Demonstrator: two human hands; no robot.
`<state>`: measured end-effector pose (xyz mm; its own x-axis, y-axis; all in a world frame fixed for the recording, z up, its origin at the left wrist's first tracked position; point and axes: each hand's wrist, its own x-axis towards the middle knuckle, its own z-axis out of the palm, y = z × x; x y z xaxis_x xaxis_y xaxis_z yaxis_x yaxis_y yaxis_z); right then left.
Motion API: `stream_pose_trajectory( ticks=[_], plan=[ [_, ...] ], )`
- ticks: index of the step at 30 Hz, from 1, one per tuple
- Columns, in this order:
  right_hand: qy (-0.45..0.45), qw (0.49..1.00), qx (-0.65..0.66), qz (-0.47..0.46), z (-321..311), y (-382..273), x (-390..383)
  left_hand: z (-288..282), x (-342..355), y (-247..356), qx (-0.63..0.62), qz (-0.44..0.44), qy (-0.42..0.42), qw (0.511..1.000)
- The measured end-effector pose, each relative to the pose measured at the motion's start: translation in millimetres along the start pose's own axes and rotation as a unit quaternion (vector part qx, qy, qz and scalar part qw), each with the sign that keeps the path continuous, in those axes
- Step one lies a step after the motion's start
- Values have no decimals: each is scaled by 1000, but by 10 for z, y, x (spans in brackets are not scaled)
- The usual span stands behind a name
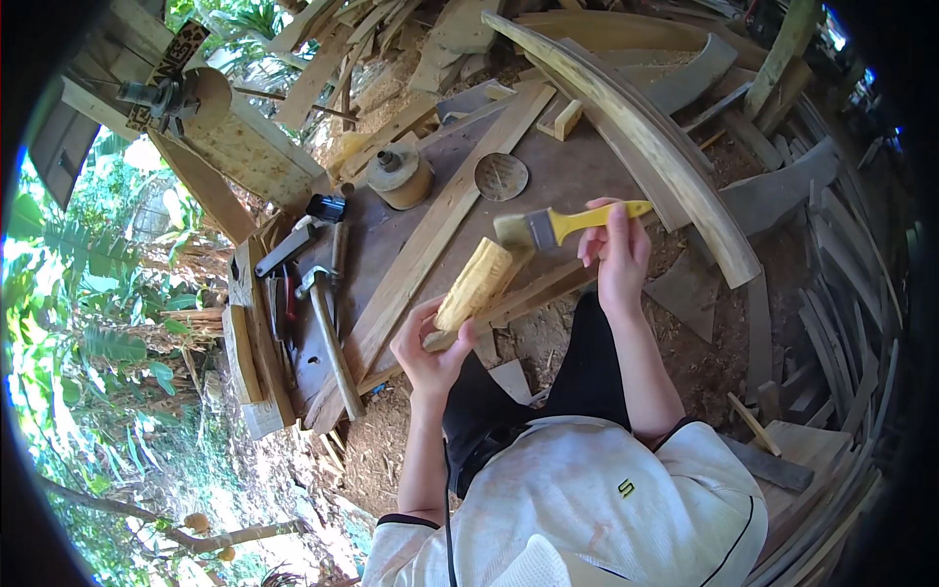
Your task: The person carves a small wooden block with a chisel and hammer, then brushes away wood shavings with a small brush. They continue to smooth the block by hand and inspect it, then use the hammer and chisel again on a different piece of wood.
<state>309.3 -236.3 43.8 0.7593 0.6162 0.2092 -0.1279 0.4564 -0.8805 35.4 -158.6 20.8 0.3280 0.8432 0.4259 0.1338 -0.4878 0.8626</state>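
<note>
My left hand [430, 347] is closed round the lower end of a pale wooden block [473, 284], which tilts up over the near edge of the workbench. In my right hand [621, 254] is a paintbrush with a yellow handle [577, 222], pinched near the handle's end. Its bristles point left, close to the block's upper end; whether they touch it I cannot tell. Beyond the brush, a shallow round dish [501, 177] rests on the bench beside a long plank [460, 215].
A squat round container [399, 178] stands at the bench's far side. A hammer [331, 338] and other hand tools lie at the left. A long curved timber [646, 137] crosses the right side, among stacked wood offcuts. Wood shavings [391, 440] cover the ground.
</note>
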Motion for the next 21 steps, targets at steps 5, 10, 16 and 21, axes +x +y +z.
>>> stream_pose_trajectory(
  ticks=[5,10,16,21],
  plan=[
    [-89,972,-217,-13,-52,-22,100,7,13,6,6,6,-11,1000],
    [-65,997,-37,31,-75,-158,119,-22,53,-27,-1,-9,-22,1000],
    [-75,993,-80,32,-193,-121,99,-36,80,9,1,21,-73,997],
    [-65,994,-94,2,-234,-95,44,-40,193,177,16,31,-134,990]
  ],
)
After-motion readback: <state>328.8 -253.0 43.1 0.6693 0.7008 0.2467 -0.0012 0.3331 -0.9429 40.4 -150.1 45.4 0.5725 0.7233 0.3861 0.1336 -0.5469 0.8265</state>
